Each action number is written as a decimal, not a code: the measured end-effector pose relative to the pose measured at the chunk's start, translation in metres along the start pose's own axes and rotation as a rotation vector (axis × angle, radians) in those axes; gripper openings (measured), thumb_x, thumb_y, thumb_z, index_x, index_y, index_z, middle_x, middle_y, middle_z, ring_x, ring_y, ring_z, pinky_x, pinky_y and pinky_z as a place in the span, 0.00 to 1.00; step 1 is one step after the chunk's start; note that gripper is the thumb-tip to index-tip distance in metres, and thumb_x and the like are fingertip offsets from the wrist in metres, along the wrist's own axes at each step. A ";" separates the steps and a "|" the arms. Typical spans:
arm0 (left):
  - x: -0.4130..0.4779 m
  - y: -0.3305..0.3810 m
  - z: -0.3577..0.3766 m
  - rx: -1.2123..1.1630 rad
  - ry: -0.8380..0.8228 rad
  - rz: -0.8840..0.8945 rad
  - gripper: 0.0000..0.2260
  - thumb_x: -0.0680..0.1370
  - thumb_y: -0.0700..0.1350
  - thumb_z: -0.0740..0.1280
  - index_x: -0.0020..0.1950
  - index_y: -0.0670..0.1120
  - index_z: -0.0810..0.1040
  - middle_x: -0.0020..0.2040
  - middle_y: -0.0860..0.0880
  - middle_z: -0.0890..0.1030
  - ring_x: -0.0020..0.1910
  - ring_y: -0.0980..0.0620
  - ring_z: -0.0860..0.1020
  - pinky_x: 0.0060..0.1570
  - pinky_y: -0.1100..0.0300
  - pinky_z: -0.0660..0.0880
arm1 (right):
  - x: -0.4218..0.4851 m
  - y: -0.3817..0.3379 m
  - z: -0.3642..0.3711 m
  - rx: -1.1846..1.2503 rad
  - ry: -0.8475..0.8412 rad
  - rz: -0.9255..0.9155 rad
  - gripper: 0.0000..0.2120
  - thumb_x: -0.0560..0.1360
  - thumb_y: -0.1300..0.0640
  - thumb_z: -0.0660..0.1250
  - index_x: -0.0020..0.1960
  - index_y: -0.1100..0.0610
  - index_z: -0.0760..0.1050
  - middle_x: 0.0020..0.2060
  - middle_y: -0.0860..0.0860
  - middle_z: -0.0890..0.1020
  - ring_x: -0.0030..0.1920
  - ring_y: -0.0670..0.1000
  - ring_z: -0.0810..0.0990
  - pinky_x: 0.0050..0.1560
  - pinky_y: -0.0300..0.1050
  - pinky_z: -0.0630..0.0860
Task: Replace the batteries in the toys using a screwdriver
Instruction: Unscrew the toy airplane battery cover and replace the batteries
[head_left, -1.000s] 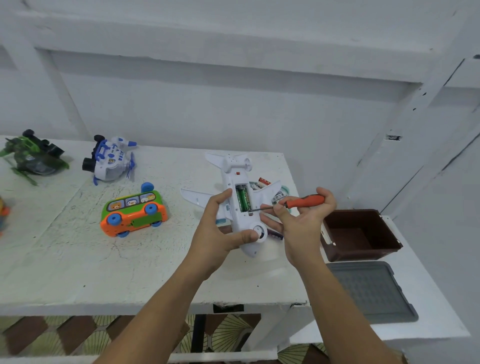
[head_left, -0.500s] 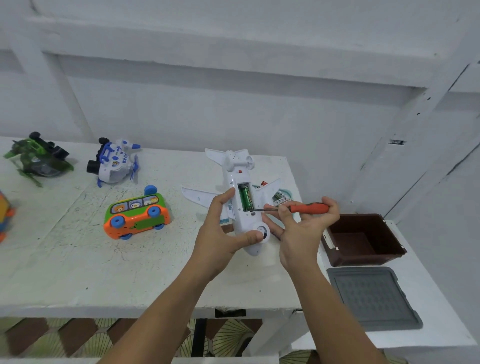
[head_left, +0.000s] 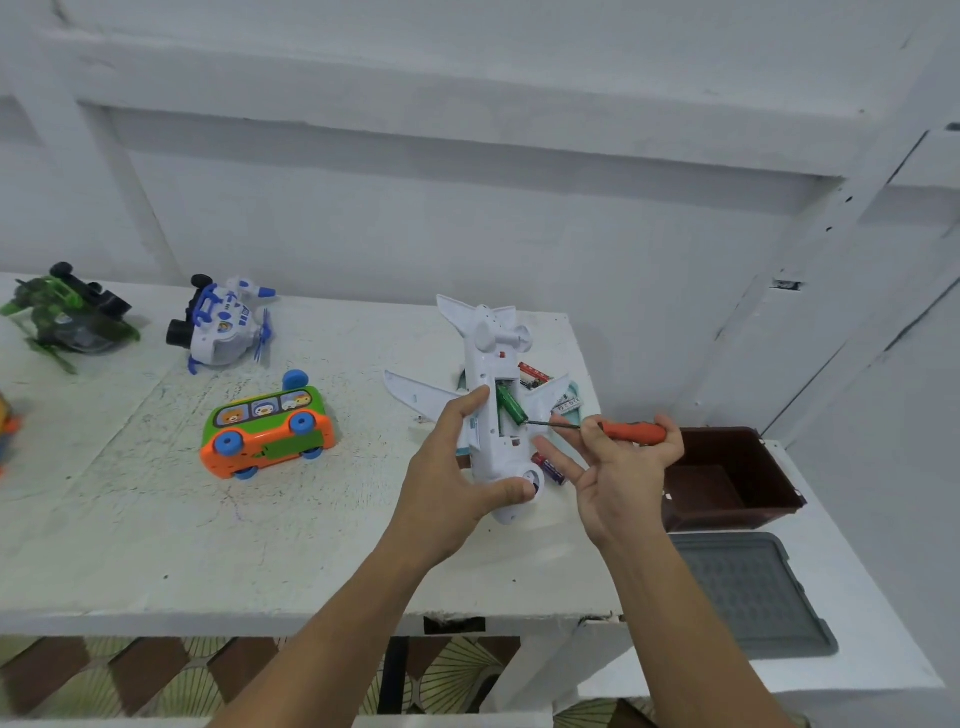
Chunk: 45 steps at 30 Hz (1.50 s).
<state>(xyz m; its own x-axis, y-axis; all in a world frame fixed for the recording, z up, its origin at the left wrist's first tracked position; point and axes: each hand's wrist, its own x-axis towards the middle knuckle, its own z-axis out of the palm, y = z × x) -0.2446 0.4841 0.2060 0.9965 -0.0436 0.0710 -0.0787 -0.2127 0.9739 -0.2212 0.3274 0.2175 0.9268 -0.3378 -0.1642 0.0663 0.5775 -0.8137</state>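
Prying at the open battery bay is where things stand, as I judge it. The white toy plane (head_left: 485, 358) is held belly-up just above the table (head_left: 156, 519), near its far right corner. The left hand (head_left: 449, 470) grips it, thumb curled round the nose and fingers wrapped along the fuselage. The bay's cover is off; I cannot see where it lies. One green battery (head_left: 511, 408) sits tilted, its near end lifted out of the bay.

The right hand (head_left: 618, 478) holds the orange-handled screwdriver (head_left: 631, 432), the handle pinched between thumb and curled fingers. Its other fingers are spread loosely toward the plane. The thin shaft points left, with the tip at or just beside the raised end of that battery.

Loose batteries (head_left: 532, 375) lie on the table past the wing, and another lies beside the nose. Whether they are fresh or spent I cannot tell.

So the unscrewing looks done for this toy and the swap seems about halfway. Lifting the cell clear, reloading and closing up remain. The orange and green bus (head_left: 267, 436), the white and blue helicopter (head_left: 223, 327) and the green toy (head_left: 67, 317) lie well apart on the left, apparently untouched.
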 end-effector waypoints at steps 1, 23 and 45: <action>0.000 0.000 0.001 0.022 -0.003 0.005 0.39 0.66 0.49 0.81 0.67 0.70 0.62 0.65 0.66 0.68 0.61 0.56 0.73 0.47 0.71 0.73 | 0.000 -0.001 -0.002 -0.019 0.000 -0.007 0.35 0.77 0.76 0.60 0.67 0.42 0.53 0.50 0.61 0.75 0.42 0.59 0.85 0.41 0.61 0.82; -0.001 0.001 -0.012 -0.243 -0.082 -0.110 0.40 0.64 0.43 0.81 0.69 0.63 0.66 0.64 0.55 0.77 0.50 0.52 0.84 0.48 0.55 0.82 | 0.009 -0.022 0.020 -0.210 -0.106 -0.082 0.34 0.75 0.74 0.65 0.67 0.46 0.53 0.47 0.60 0.76 0.39 0.55 0.85 0.42 0.51 0.83; -0.002 0.003 -0.013 -0.285 -0.067 -0.150 0.38 0.65 0.40 0.81 0.67 0.64 0.68 0.57 0.56 0.82 0.50 0.53 0.84 0.47 0.58 0.82 | 0.004 -0.005 0.049 -0.857 -0.372 -0.767 0.33 0.78 0.67 0.63 0.63 0.33 0.53 0.46 0.50 0.76 0.42 0.53 0.82 0.45 0.53 0.81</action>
<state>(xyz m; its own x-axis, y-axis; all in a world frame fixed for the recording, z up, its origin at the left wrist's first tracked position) -0.2465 0.4966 0.2113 0.9916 -0.0990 -0.0835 0.0897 0.0592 0.9942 -0.1993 0.3595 0.2486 0.8128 -0.0610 0.5793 0.5097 -0.4069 -0.7580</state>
